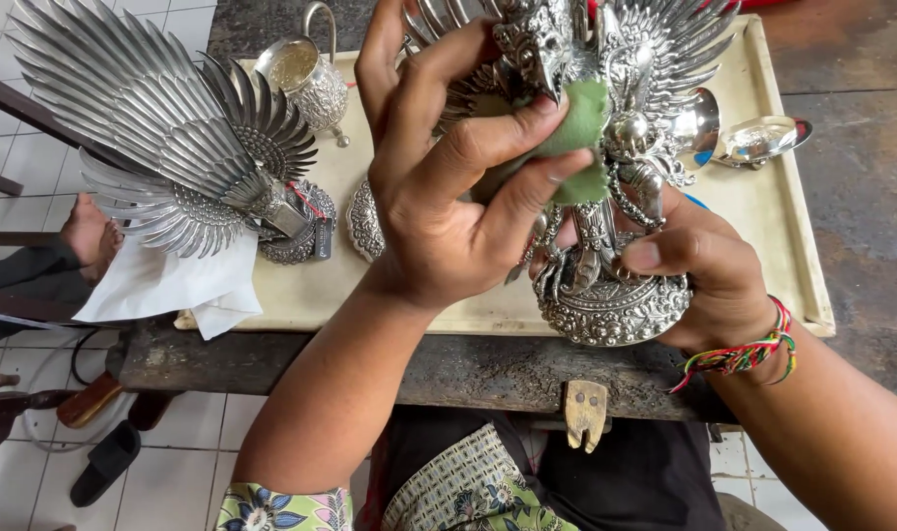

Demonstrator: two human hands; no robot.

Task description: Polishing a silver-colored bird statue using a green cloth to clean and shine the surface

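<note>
At the centre of the frame, our left hand (439,197) pinches a green cloth (578,138) against a silver winged statue (606,167). Our right hand (709,270), a coloured bracelet (748,354) at its wrist, grips the statue by its ornate base, holding it above the near edge of a cream tray (783,236) on the dark table (862,177). At upper left, a second silver winged piece (173,128) lies on the tray beside a silver cup (306,79).
</note>
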